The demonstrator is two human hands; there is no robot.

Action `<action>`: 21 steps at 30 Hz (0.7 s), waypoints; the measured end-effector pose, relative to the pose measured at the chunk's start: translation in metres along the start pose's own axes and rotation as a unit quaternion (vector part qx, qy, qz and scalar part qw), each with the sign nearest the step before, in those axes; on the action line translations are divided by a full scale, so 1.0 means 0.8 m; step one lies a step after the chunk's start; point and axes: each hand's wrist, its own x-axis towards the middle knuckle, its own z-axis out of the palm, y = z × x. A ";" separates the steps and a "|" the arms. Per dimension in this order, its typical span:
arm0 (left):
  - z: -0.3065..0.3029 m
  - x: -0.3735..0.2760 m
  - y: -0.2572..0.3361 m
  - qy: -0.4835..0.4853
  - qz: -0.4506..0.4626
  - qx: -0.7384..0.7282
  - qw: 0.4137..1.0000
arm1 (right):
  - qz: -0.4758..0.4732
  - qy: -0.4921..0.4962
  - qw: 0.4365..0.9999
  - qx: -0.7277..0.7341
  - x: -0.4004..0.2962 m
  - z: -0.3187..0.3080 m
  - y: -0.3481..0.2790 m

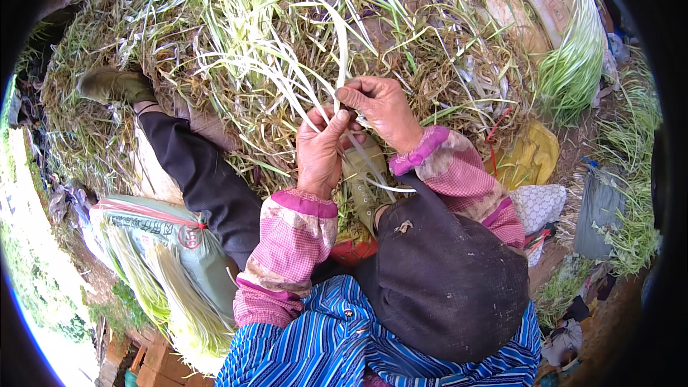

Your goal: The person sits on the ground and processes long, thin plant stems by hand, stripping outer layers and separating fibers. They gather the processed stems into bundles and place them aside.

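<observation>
My left hand (318,158) grips several long, pale, chive-like stalks (287,64), whose leafy ends fan out up and to the left. Its thumb presses on them near the lower ends. Close against it, my right hand (382,110) pinches one broad whitish stalk (342,45) between thumb and fingers; this stalk arches up and over to the left. White lower ends (371,158) hang below the hands, in front of an olive canvas shoe (361,183). The fingers partly hide where the two hands meet.
Loose dry leaves and trimmings (177,48) cover the ground ahead. On the left, sorted pale bundles (177,290) lean on a stuffed plastic sack (209,263). A green bundle (578,59) lies at the far right, above a yellow bag (529,153). My bent knee (451,279) rises below the right forearm.
</observation>
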 end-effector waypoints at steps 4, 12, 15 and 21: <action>-0.022 -0.016 -0.021 0.009 -0.034 0.025 0.999 | -0.085 0.028 0.968 -0.236 -0.026 0.003 0.007; -0.038 -0.028 -0.033 0.054 -0.029 0.133 0.989 | -0.078 -0.021 0.950 -0.302 -0.039 0.006 0.033; -0.039 -0.031 -0.017 0.099 0.047 0.072 0.991 | -0.073 0.021 0.953 -0.293 -0.044 -0.002 0.042; -0.073 -0.032 0.068 0.069 0.158 -0.144 0.974 | 0.094 0.103 0.952 -0.274 -0.086 -0.106 0.108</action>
